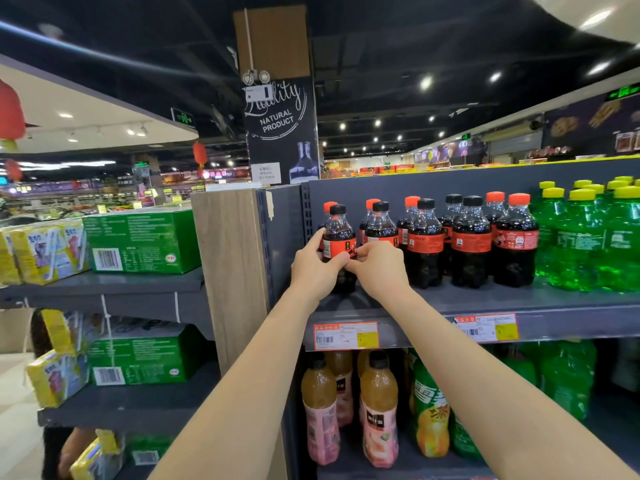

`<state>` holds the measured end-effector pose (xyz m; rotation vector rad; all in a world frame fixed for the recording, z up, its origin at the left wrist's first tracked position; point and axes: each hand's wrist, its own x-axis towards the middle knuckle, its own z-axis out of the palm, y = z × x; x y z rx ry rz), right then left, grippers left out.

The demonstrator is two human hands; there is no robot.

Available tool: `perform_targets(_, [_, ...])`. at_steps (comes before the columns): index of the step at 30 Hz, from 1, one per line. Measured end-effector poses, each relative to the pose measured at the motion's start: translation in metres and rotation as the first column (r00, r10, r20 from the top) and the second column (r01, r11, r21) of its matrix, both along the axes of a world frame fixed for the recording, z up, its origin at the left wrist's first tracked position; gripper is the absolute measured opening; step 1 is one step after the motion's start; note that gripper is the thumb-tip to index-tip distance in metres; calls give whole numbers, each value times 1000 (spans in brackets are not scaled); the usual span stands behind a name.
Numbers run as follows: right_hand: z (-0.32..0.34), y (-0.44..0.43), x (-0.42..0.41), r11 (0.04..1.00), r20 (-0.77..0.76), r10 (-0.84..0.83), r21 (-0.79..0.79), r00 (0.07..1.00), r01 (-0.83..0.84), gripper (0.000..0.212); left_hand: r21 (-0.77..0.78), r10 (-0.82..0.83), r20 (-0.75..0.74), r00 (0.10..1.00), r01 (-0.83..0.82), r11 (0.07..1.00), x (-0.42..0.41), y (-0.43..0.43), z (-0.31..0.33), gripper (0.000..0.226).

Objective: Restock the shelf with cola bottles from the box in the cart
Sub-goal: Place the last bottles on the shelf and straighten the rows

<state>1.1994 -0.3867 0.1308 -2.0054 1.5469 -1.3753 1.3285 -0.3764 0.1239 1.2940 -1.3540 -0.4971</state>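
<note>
A small cola bottle (339, 237) with a black cap and red label stands at the left end of the grey top shelf (485, 299). My left hand (313, 268) wraps round its left side, thumb across the front. My right hand (379, 268) pinches its label from the right. More cola bottles (471, 240), with black or red caps, stand in rows to its right. The cart and the box are out of view.
Green soda bottles (588, 240) fill the right end of the shelf. Juice bottles (379, 410) stand on the shelf below, under price tags (346, 336). A wooden end panel (232, 271) borders the left; beyond it are green cartons (142, 240) and yellow packs.
</note>
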Motion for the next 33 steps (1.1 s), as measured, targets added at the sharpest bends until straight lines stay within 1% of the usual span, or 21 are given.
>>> perform_targets(3, [-3,-4,3,1000,0,-10,-6,1000,10,41,4,-39,-10,999,39,999,3,-4,-1,70])
perform_targets(6, [-2,-5,3,1000,-22,-14,-9,1000,14,39,8,-65,-8,998,65,998,4,-4,0,70])
perform_targets(9, [-1,-6,2,1000,-35,-15,-17,999,14,41,8,-76,-2,997,76,997,4,-3,1,67])
perform_targets(12, [-2,-5,2,1000,-27,-18,-11,999,18,44,19,-82,-6,997,82,996,3,-2,2,70])
perform_targets(18, [0,-2,1,1000,-38,-5,-19,999,4,35,43,-80,12,997,80,996,4,-1,0,73])
perform_targets(22, [-1,0,0,1000,-10,11,-16,1000,-11,36,31,-82,48,995,81,996,6,3,1,68])
perform_targets(28, [-2,-1,-3,999,33,49,12,998,-49,45,37,-77,81,994,74,997,10,2,0,72])
perform_targets(33, [-3,0,-3,996,62,81,19,995,-82,44,47,-86,94,992,82,995,12,0,0,70])
